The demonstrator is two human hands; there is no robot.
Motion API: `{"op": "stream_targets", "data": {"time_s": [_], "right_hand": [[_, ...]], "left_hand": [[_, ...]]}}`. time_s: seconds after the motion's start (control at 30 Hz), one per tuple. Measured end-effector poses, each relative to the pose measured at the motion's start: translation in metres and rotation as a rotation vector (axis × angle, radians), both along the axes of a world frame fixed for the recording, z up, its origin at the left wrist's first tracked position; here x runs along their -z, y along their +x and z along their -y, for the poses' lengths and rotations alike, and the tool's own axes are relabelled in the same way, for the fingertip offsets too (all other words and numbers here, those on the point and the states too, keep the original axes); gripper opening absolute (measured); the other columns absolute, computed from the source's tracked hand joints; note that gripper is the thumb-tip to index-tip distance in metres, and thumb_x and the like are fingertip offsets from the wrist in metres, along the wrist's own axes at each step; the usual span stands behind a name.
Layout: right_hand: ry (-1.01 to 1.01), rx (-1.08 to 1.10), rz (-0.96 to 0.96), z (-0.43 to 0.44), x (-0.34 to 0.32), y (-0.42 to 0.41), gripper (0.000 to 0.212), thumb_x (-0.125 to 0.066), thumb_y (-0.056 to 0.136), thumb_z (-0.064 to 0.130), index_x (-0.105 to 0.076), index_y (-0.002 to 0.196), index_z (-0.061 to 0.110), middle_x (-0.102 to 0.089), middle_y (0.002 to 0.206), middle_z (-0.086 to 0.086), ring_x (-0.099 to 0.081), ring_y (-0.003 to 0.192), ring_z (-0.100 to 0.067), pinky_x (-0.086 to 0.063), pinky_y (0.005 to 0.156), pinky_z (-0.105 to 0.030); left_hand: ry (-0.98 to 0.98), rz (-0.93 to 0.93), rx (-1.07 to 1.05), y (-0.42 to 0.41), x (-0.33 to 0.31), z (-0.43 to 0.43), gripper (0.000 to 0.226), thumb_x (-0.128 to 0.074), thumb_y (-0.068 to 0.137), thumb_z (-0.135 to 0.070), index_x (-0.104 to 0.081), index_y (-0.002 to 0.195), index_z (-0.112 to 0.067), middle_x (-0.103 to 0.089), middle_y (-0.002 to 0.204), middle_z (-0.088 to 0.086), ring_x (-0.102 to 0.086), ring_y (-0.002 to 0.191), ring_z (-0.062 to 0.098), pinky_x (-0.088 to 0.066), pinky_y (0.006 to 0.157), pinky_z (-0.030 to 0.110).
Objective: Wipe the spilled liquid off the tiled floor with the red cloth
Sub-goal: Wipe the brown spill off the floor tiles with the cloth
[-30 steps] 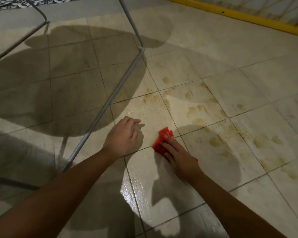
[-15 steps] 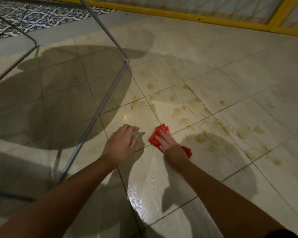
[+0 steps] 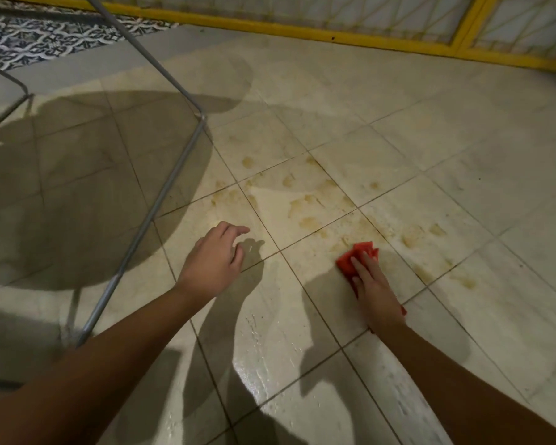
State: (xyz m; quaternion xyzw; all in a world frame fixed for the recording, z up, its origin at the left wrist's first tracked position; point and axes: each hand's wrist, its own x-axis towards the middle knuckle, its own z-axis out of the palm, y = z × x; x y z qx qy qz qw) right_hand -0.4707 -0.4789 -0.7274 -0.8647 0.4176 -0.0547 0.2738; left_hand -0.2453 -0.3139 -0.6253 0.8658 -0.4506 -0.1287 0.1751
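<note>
Flat and outstretched, the right hand (image 3: pixel 374 292) presses the red cloth (image 3: pixel 357 256) onto the stained tiled floor (image 3: pixel 463 155); the left hand (image 3: pixel 214 261) hovers nearby, fingers loosely curled, empty.

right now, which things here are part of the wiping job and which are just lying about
Job:
red cloth
right hand, pressing flat on it
brown spill patches
tiled floor

Lying about:
grey metal frame
patterned tiles
yellow frame
</note>
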Motion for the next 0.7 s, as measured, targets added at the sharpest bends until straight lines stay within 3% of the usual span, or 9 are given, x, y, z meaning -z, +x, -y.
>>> {"op": "stream_targets", "data": {"time_s": [0.07,0.17,0.27,0.4,0.5,0.7], "right_hand": [[0.029,0.042,-0.005,0.000,0.005,0.022,0.043,-0.030,0.097,0.012,-0.027,0.140,0.017,-0.008,0.154,0.000,-0.008,0.141,-0.022,-0.022,0.113,-0.046],[0.022,-0.119,0.036,-0.008,0.013,0.050,0.048,-0.036,0.094,0.006,-0.028,0.140,0.015,-0.009,0.153,-0.004,-0.005,0.142,-0.026,-0.012,0.116,-0.039],[0.041,-0.260,0.029,-0.024,0.017,0.043,0.048,-0.037,0.094,0.008,-0.029,0.139,0.020,-0.011,0.152,0.000,-0.007,0.141,-0.020,-0.019,0.115,-0.041],[0.061,-0.340,0.003,-0.016,0.010,-0.005,0.046,-0.023,0.094,0.033,-0.030,0.138,0.027,-0.013,0.153,0.004,-0.013,0.140,-0.015,-0.023,0.114,-0.036],[0.005,-0.234,-0.001,0.012,0.002,-0.033,0.042,-0.026,0.097,0.032,-0.032,0.138,0.024,-0.013,0.153,0.002,-0.018,0.139,-0.016,-0.021,0.112,-0.030],[0.032,0.003,-0.005,0.049,0.000,-0.001,0.041,-0.032,0.097,0.014,-0.033,0.138,0.014,-0.014,0.153,-0.004,-0.012,0.141,-0.023,-0.023,0.113,-0.039]], "left_hand": [[-0.015,-0.007,-0.014,-0.002,0.000,0.001,0.032,-0.039,0.094,-0.020,-0.047,0.125,-0.019,-0.050,0.122,0.000,-0.051,0.111,0.016,-0.041,0.096,0.036],[-0.022,-0.009,-0.036,-0.006,0.004,0.004,0.032,-0.040,0.094,-0.020,-0.048,0.125,-0.019,-0.051,0.123,0.001,-0.052,0.110,0.018,-0.043,0.094,0.036],[0.024,0.006,-0.028,-0.014,0.007,0.009,0.033,-0.039,0.094,-0.022,-0.048,0.125,-0.019,-0.051,0.123,0.001,-0.053,0.108,0.019,-0.044,0.093,0.036],[0.021,-0.003,-0.009,-0.021,0.006,0.026,0.032,-0.039,0.094,-0.020,-0.048,0.125,-0.018,-0.051,0.123,0.001,-0.052,0.109,0.019,-0.042,0.095,0.035],[-0.009,-0.010,-0.002,-0.027,0.005,0.042,0.033,-0.039,0.094,-0.019,-0.048,0.125,-0.017,-0.051,0.122,0.002,-0.051,0.111,0.018,-0.041,0.094,0.035],[0.001,-0.025,0.005,-0.043,0.005,0.064,0.033,-0.038,0.094,-0.021,-0.047,0.125,-0.019,-0.051,0.123,0.000,-0.051,0.112,0.018,-0.041,0.095,0.034]]}}
